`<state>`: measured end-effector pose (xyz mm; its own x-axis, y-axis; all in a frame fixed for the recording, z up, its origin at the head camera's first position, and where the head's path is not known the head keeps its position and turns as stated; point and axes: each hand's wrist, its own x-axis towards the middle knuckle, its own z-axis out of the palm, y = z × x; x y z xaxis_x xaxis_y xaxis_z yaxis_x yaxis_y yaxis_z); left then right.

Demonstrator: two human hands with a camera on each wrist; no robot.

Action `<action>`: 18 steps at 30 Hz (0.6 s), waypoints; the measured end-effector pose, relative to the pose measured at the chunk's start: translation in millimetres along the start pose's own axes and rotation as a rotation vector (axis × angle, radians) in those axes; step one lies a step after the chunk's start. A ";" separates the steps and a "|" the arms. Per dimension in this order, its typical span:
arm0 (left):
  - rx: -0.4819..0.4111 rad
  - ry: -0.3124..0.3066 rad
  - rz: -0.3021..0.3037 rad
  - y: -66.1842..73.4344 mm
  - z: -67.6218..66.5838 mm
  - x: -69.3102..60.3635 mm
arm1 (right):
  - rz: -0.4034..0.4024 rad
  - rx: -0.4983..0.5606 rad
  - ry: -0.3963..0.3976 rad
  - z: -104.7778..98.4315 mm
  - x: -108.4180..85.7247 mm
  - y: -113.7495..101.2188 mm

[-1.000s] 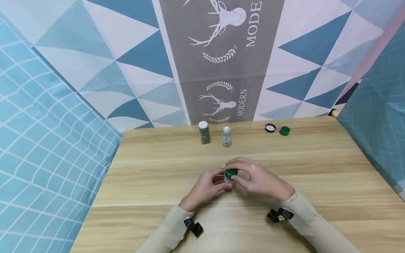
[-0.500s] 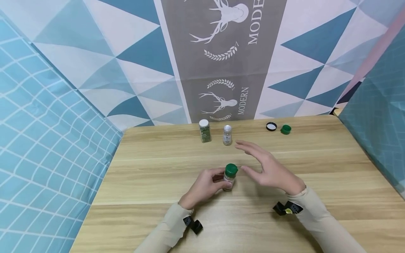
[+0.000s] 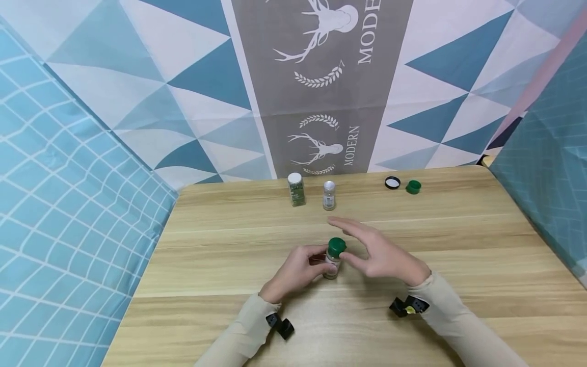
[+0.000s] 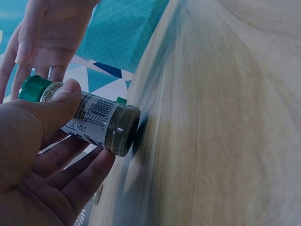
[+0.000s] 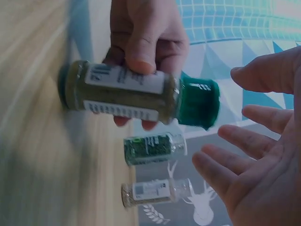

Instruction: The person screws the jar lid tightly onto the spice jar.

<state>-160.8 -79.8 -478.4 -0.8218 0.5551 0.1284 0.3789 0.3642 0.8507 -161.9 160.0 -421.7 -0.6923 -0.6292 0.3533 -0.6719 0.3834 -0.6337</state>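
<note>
A person's left hand [image 3: 295,272] grips a green-capped jar [image 5: 124,92], thumb and fingers closed around its label, as the right hand [image 3: 379,254], fingers spread and holding nothing, hovers just beside the green cap [image 5: 200,102] at 3 o'clock. The jar stands upright near the middle of the wooden tabletop [image 3: 206,265]. Its label [image 4: 96,113] carries a barcode and the figures "2025.07"; the finer print is too small to read. From the jar, a white-capped jar [image 3: 296,193] stands at 11 o'clock and a silver-capped jar [image 3: 328,199] at 12, their labels illegible. A black-rimmed lid [image 3: 392,182] and a loose green lid [image 3: 413,187] lie between 1 and 2 o'clock. Beyond, a deer-print backdrop [image 3: 321,109] reads "MODERN," lettered sideways.
</note>
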 end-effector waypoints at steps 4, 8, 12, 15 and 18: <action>0.020 0.003 0.003 -0.3 0.7 0.1 | 0.011 0.025 -0.018 5.3 0.8 -2.3; 0.028 0.006 -0.001 -0.4 1.1 0.2 | 0.024 -0.002 -0.019 7.9 1.8 -2.9; 0.030 0.012 -0.003 0.0 1.5 0.6 | 0.018 -0.011 -0.017 9.2 2.0 -1.0; 0.027 0.013 -0.002 0.6 1.7 0.8 | 0.015 -0.020 -0.015 9.1 1.6 -0.5; 0.027 0.012 0.000 1.2 1.8 0.8 | 0.012 -0.025 -0.017 9.1 1.4 -0.1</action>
<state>-160.2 -77.6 -478.2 -0.8265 0.5465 0.1348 0.3907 0.3845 0.8364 -160.4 153.0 -427.4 -0.6962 -0.6354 0.3341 -0.6698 0.4076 -0.6206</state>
